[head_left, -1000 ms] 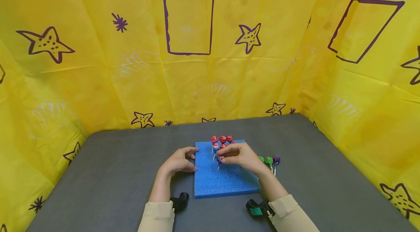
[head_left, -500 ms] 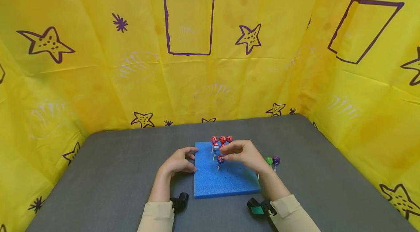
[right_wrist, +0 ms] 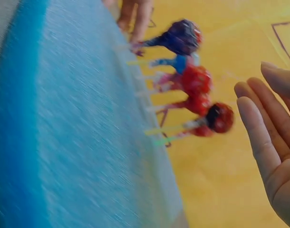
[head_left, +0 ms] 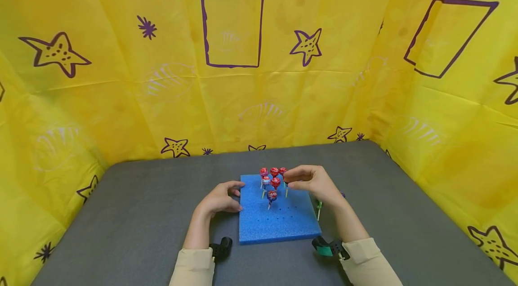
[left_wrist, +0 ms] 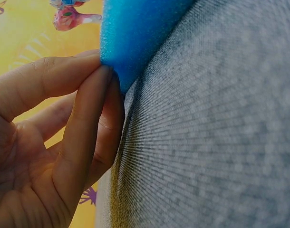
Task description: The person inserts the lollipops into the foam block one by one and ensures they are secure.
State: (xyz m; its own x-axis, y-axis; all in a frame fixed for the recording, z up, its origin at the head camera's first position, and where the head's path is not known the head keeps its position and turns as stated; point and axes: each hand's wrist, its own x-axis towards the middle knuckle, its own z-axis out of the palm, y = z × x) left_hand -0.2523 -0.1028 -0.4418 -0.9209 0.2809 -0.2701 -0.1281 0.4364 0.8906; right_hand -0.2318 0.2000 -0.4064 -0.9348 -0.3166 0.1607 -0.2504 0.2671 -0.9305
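Observation:
My left hand (head_left: 220, 198) touches the left edge of the blue foam board (head_left: 259, 230) with its fingertips; the left wrist view shows the fingers (left_wrist: 90, 102) against the board's side. My right hand (head_left: 313, 183) is at the back right of the board, with nothing between its thumb and fingers. Several wrapped lollipops stand upright in the foam by their sticks. Beside the right fingertips is one with a dark and red wrapper (right_wrist: 220, 118), its head mostly hidden in the head view. A blue and red lollipop (head_left: 272, 196) stands nearest the front.
Right of the board, a green lollipop (head_left: 319, 207) and a purple lollipop (head_left: 343, 194) lie on the grey table (head_left: 141, 214), partly hidden by the right arm. Small holes mark the front part of the board. Yellow patterned cloth (head_left: 226, 110) encloses the table behind and at the sides.
My right hand has drawn back to the right from the front lollipop, past the middle row. The red lollipops behind are now in clearer sight. My left hand has stayed put.

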